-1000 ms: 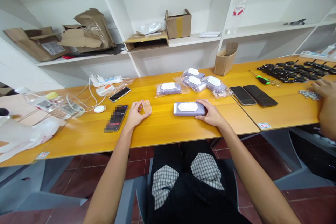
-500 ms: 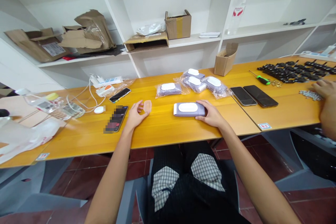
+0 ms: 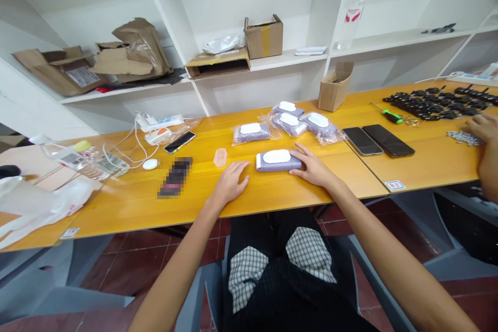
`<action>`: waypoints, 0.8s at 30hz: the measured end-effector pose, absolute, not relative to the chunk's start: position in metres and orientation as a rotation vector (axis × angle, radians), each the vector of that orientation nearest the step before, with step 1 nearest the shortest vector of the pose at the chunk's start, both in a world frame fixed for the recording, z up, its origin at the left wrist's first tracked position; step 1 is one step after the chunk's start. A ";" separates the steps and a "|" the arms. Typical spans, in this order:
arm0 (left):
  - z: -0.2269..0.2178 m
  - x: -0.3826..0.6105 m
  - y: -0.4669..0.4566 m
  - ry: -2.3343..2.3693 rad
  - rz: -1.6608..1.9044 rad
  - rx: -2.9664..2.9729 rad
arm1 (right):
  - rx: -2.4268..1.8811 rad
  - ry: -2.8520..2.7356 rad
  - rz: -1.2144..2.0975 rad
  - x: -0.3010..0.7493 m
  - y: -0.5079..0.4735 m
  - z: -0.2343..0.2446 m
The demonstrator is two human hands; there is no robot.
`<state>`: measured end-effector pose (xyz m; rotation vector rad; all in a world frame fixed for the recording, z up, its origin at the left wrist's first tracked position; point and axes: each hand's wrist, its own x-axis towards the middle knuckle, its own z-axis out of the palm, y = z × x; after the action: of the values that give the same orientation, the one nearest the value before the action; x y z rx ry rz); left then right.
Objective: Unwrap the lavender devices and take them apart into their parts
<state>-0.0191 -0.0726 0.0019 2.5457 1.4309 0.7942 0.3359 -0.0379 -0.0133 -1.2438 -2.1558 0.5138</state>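
My right hand (image 3: 314, 168) rests on the right end of a lilac device with a white oval top (image 3: 277, 161), which lies flat on the wooden table (image 3: 128, 207); the fingers are curled against it. My left hand (image 3: 232, 181) lies flat on the table just left of the device, fingers stretched out, holding nothing. A small translucent peach-coloured cover (image 3: 220, 157) lies alone on the table, just beyond the left hand and apart from it.
Several bagged lilac devices (image 3: 290, 122) lie behind. Two dark phones (image 3: 376, 140) sit to the right, another phone (image 3: 179, 141) and a blurred one (image 3: 175, 177) to the left. Another person's hand (image 3: 482, 127) is at the far right near black parts (image 3: 436, 99). Bottle and bags lie far left.
My left hand let go of the peach cover, which now lies on the table, and moved right toward the lilac device. The right hand stayed on the device.
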 end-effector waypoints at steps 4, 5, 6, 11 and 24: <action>-0.007 -0.013 -0.066 1.514 0.619 2.510 | -1.330 -2.111 0.484 0.338 -0.048 -0.015; -0.009 -0.014 -0.064 1.538 0.605 2.498 | -1.352 -2.107 0.463 0.340 -0.052 -0.016; -0.012 -0.015 -0.063 1.554 0.598 2.490 | -1.375 -2.111 0.433 0.342 -0.057 -0.017; -0.019 -0.018 -0.061 1.583 0.600 2.463 | -1.622 -2.069 0.181 0.349 -0.076 -0.027; -0.020 -0.017 -0.063 1.598 0.577 2.456 | -1.764 -2.120 0.172 0.343 -0.071 -0.037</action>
<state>-0.0170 -0.0628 -0.0198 2.4556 1.5976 0.5772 0.3431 -0.0714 -0.0365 -1.7642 -2.1202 0.1721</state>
